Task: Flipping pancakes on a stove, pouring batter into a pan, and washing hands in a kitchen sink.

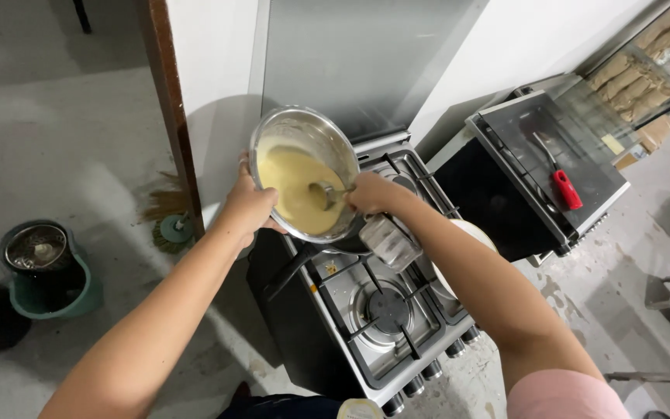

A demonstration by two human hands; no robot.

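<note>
Far left: we see a green mop bucket [50, 271] with a metal strainer on the grey floor, and a small broom [168, 217] leaning by the wall.
Left hand: our left hand [248, 206] is closed on the rim of the metal bowl [304, 174], holding it tilted over the stove.
Bowl: it holds pale yellow batter [296, 190], sloped toward the low side.
Right hand: our right hand [370, 192] is closed around a spoon [327, 194], whose tip sits in the batter.
Below the bowl: a dark pan [304, 260] rests on the stove [389, 310], its handle pointing left; a clear jar [389, 242] stands just beside it.
Right: a second appliance with a glass top [552, 155] carries a red-handled tool [564, 186].
</note>
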